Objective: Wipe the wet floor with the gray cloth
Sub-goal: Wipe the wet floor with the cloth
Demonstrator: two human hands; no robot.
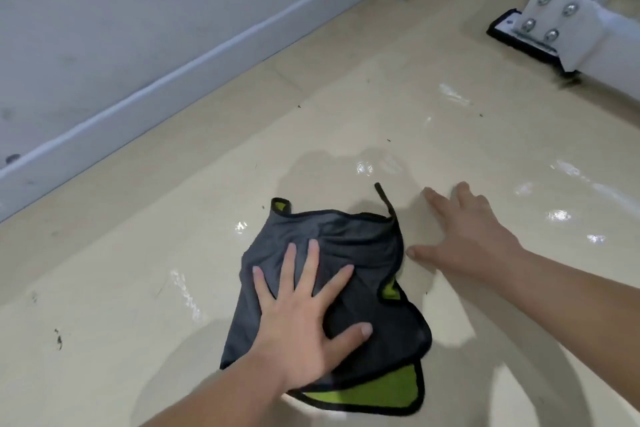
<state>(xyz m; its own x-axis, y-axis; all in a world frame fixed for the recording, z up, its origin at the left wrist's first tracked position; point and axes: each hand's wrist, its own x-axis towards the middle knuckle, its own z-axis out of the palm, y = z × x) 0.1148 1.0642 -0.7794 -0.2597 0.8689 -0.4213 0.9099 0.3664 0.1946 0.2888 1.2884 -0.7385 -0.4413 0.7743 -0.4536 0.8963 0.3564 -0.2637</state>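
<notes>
A gray cloth [367, 253] with black edging and a lime-green underside lies crumpled on the beige floor [138, 253]. My left hand [304, 319] presses flat on the cloth, fingers spread. My right hand [471, 239] rests flat on the bare floor just right of the cloth, fingers apart, its thumb close to the cloth's edge. Shiny wet patches [561, 215] glisten on the floor to the right and beyond the cloth.
A pale wall with a white baseboard [166, 80] runs along the left and back. A white metal frame foot with bolts [550, 21] stands on a black pad at the upper right. Small dark specks dot the floor.
</notes>
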